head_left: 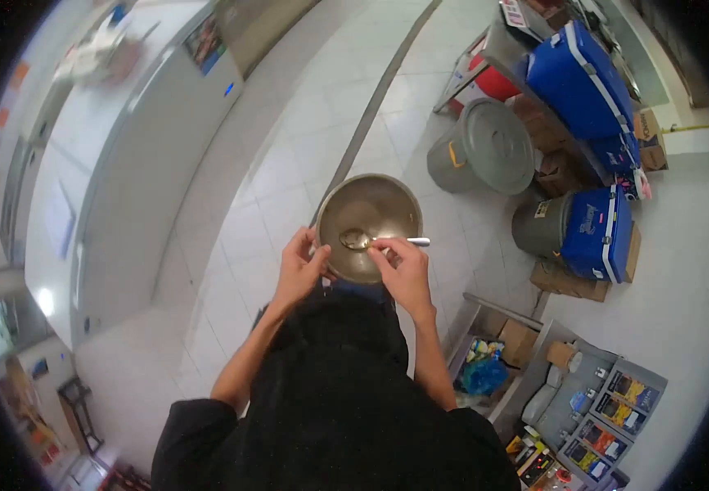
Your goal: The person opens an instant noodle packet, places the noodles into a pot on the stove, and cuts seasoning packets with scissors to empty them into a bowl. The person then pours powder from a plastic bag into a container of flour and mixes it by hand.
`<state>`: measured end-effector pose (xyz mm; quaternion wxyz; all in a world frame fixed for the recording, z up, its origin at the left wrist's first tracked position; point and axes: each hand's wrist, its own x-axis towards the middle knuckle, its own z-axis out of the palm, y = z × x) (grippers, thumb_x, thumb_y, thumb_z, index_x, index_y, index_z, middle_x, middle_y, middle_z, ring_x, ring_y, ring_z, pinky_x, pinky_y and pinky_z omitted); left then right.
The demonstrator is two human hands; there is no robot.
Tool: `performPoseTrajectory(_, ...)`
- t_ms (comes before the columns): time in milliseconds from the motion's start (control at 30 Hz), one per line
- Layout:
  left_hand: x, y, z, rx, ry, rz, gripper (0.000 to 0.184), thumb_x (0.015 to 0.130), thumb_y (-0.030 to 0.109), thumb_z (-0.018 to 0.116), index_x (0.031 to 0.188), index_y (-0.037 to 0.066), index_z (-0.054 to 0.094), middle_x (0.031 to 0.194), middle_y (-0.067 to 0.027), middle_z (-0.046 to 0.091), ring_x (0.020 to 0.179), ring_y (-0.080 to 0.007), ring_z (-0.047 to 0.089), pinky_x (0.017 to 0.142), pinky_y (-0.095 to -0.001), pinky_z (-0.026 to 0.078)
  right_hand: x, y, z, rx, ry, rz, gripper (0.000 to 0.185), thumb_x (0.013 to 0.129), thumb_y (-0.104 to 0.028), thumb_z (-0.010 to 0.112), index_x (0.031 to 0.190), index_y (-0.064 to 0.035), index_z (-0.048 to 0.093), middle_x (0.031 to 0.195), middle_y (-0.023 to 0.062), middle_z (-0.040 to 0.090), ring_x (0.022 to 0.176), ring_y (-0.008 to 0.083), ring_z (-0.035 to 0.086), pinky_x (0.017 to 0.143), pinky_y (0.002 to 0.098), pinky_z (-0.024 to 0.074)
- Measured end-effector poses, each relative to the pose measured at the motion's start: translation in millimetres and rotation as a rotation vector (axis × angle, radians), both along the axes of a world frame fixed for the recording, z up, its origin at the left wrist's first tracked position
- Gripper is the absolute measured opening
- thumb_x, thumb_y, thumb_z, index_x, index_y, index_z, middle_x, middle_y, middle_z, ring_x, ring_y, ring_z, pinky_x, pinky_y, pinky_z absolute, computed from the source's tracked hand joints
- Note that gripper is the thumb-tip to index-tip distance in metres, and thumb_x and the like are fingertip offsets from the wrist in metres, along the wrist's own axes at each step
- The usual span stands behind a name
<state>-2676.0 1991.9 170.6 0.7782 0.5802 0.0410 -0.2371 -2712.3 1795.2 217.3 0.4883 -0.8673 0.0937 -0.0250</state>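
A round metal bowl (371,196) is held out in front of my body, its inside facing up toward me. My left hand (299,266) grips the bowl's left rim, the thumb on the near side and the fingers partly hidden behind it. In my right hand (403,268) a metal spoon (355,239) is pinched by its handle. The spoon's head lies over the inside of the bowl, and the handle end sticks out to the right past my fingers. Whether the spoon touches the bowl's bottom I cannot tell.
A long white freezer-like chest (150,164) runs along the left. To the right stand a grey lidded bin (497,147), blue cooler boxes (579,82) and another grey bin (538,227). An open drawer (485,327) and a grey case (616,401) are at the lower right.
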Motion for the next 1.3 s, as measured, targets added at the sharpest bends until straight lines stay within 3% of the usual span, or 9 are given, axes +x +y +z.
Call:
performPoseTrajectory(67, 61, -32, -2, 0.021, -0.078, 0.039, 0.011, 0.092, 0.003, 0.058, 0.092, 0.002, 0.047, 0.085, -0.0066, 0.056, 0.061, -0.0137, 0.06, 0.05, -0.0288, 0.058, 52, -24, -10, -0.027, 0.022, -0.047, 0.015, 0.083, -0.011, 0.07, 0.093, -0.0005, 0.069, 0.085, 0.0107, 0.067, 0.062, 0.0186, 0.059, 0.061, 0.0312, 0.0484)
performPoseTrajectory(133, 127, -59, -26, 0.099, -0.215, 0.015, 0.012, 0.09, 0.004, 0.06, 0.092, 0.001, 0.048, 0.086, -0.0072, 0.056, 0.059, -0.0147, 0.058, 0.05, -0.0295, 0.057, 109, -46, -33, -0.04, 0.073, -0.096, 0.018, 0.086, -0.017, 0.067, 0.093, -0.0015, 0.069, 0.091, 0.0145, 0.068, 0.071, 0.0277, 0.064, 0.067, 0.0362, 0.0505)
performPoseTrajectory(267, 253, -112, -71, 0.003, -0.024, 0.023, 0.014, 0.088, 0.003, 0.059, 0.09, 0.003, 0.046, 0.089, -0.0092, 0.058, 0.064, -0.0219, 0.064, 0.05, -0.0352, 0.06, 231, -105, -67, -0.059, -0.003, -0.069, 0.013, 0.084, -0.015, 0.068, 0.092, -0.0049, 0.07, 0.089, 0.0118, 0.068, 0.069, 0.0242, 0.065, 0.064, 0.0339, 0.0507)
performPoseTrajectory(400, 379, -153, -85, 0.006, 0.022, 0.078, 0.014, 0.089, 0.003, 0.057, 0.088, 0.005, 0.043, 0.078, -0.0083, 0.054, 0.057, -0.0199, 0.063, 0.049, -0.0343, 0.06, 368, -173, -76, -0.178, -0.122, -0.094, 0.013, 0.083, -0.017, 0.068, 0.089, -0.0054, 0.069, 0.083, 0.0103, 0.066, 0.068, 0.0266, 0.062, 0.064, 0.0364, 0.0494)
performPoseTrajectory(667, 621, -236, -68, 0.073, 0.064, 0.239, 0.017, 0.088, 0.004, 0.059, 0.091, 0.006, 0.042, 0.082, -0.0083, 0.058, 0.058, -0.0203, 0.064, 0.045, -0.0331, 0.059, 649, -304, -43, 0.13, -0.029, -0.009, 0.02, 0.083, -0.019, 0.07, 0.095, -0.0031, 0.069, 0.083, 0.0124, 0.067, 0.063, 0.0253, 0.061, 0.062, 0.0357, 0.0491)
performPoseTrajectory(800, 770, -305, -98, -0.013, 0.076, 0.23, 0.017, 0.087, 0.002, 0.058, 0.089, 0.006, 0.042, 0.082, -0.009, 0.057, 0.055, -0.0204, 0.063, 0.043, -0.0325, 0.058, 781, -372, -64, -0.036, -0.049, 0.051, 0.019, 0.085, -0.019, 0.067, 0.094, -0.0035, 0.07, 0.089, 0.0117, 0.07, 0.073, 0.0261, 0.066, 0.068, 0.037, 0.0514)
performPoseTrajectory(967, 978, -395, -128, 0.052, 0.077, 0.04, 0.017, 0.087, 0.001, 0.056, 0.086, 0.006, 0.04, 0.077, -0.0098, 0.056, 0.052, -0.0221, 0.062, 0.041, -0.0326, 0.057, 921, -460, -89, 0.12, 0.095, -0.195, 0.021, 0.085, -0.02, 0.071, 0.099, -0.0041, 0.071, 0.087, 0.0086, 0.071, 0.072, 0.0156, 0.065, 0.067, 0.0291, 0.0511)
performPoseTrajectory(1167, 1215, -548, -75, 0.045, 0.061, -0.059, 0.016, 0.088, 0.001, 0.056, 0.09, 0.007, 0.041, 0.077, -0.0101, 0.058, 0.052, -0.0224, 0.063, 0.042, -0.0327, 0.058, 1069, -568, -73, 0.29, 0.066, -0.476, 0.02, 0.086, -0.017, 0.071, 0.097, -0.0008, 0.071, 0.087, 0.0065, 0.072, 0.076, 0.0122, 0.065, 0.071, 0.0272, 0.0509)
performPoseTrajectory(1300, 1368, -640, -71, -0.069, 0.022, -0.116, 0.016, 0.087, 0.001, 0.056, 0.091, 0.008, 0.042, 0.078, -0.0099, 0.059, 0.054, -0.0227, 0.065, 0.044, -0.0332, 0.06, 1163, -645, -119, 0.397, 0.11, -0.609, 0.02, 0.086, -0.017, 0.072, 0.096, 0.0001, 0.071, 0.086, 0.0045, 0.071, 0.076, 0.0117, 0.065, 0.072, 0.0263, 0.0505)
